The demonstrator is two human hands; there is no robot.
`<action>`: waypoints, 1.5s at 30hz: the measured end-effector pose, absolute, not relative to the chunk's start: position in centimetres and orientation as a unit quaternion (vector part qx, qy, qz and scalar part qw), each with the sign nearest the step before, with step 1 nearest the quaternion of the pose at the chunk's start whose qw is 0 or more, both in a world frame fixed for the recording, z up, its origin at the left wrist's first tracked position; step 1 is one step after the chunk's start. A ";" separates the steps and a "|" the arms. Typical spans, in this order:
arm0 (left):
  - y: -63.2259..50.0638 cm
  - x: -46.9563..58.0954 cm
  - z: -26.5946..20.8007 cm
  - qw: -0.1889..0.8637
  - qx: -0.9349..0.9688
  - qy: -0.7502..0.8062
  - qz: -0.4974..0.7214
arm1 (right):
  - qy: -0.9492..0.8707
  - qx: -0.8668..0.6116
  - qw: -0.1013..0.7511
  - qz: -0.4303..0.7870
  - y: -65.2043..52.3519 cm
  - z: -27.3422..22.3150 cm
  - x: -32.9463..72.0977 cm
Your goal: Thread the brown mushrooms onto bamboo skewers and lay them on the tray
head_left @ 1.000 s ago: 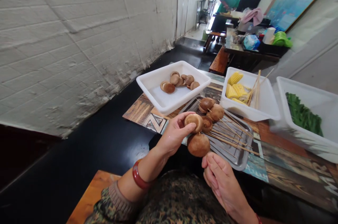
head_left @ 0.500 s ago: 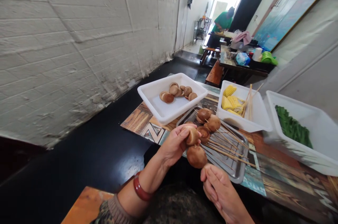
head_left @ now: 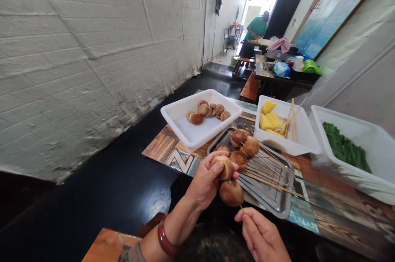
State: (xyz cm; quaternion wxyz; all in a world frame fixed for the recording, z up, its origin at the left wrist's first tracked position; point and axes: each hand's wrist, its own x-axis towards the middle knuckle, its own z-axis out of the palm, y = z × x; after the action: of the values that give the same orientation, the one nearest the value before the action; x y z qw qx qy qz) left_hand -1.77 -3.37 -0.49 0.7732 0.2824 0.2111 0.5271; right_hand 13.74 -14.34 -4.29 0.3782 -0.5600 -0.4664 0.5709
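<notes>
My left hand (head_left: 207, 177) is closed around a brown mushroom (head_left: 226, 168), thumb on its near side. Just below it a second mushroom cap (head_left: 231, 193) sits on the same skewer. Between thumb and fingertips my right hand (head_left: 261, 231) pinches the lower end of that bamboo skewer (head_left: 241, 207); a short bare length shows between fingers and cap. Beyond my hands, a metal tray (head_left: 285, 208) bears several mushroom skewers (head_left: 250, 147), caps to the left and sticks pointing right. Loose mushrooms (head_left: 203, 110) lie in a white tub (head_left: 175, 128) behind it.
To the right, a white tub (head_left: 304, 147) holds yellow corn pieces (head_left: 271, 121) and upright sticks; another white tub (head_left: 375, 188) holds green vegetables (head_left: 345, 147). A wooden stool (head_left: 106, 249) stands at lower left. Far back, a person in green (head_left: 257, 27) bends over a table.
My right hand has moved slightly down the skewer, away from the lower cap, and more of the bare stick shows. My left hand keeps its hold on the upper mushroom.
</notes>
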 end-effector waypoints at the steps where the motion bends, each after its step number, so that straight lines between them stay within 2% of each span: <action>1: -3.4 -1.7 -0.4 0.776 0.280 0.208 0.526 | -0.452 -0.563 0.389 0.572 -14.5 -4.2 13.5; 9: -3.5 -1.4 -0.8 0.777 0.267 0.219 0.526 | -0.396 -0.549 0.448 0.584 -14.5 -4.6 12.9; 17: -3.6 -1.4 -0.3 0.773 0.281 0.216 0.527 | -0.407 -0.550 0.467 0.560 -14.3 -4.9 13.0; 26: -3.4 -1.8 0.4 0.766 0.282 0.231 0.529 | -0.461 -0.524 0.444 0.562 -13.7 -5.1 13.5; 45: -2.8 -1.5 -1.2 0.794 0.276 0.238 0.486 | -0.412 -0.537 0.428 0.599 -12.8 -3.3 13.3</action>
State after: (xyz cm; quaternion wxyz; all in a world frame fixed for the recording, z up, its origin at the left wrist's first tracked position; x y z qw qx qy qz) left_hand -1.50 -2.79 -1.24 0.7943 0.2761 0.2380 0.4861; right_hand 13.30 -12.77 -3.25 0.4285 -0.5370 -0.4115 0.5989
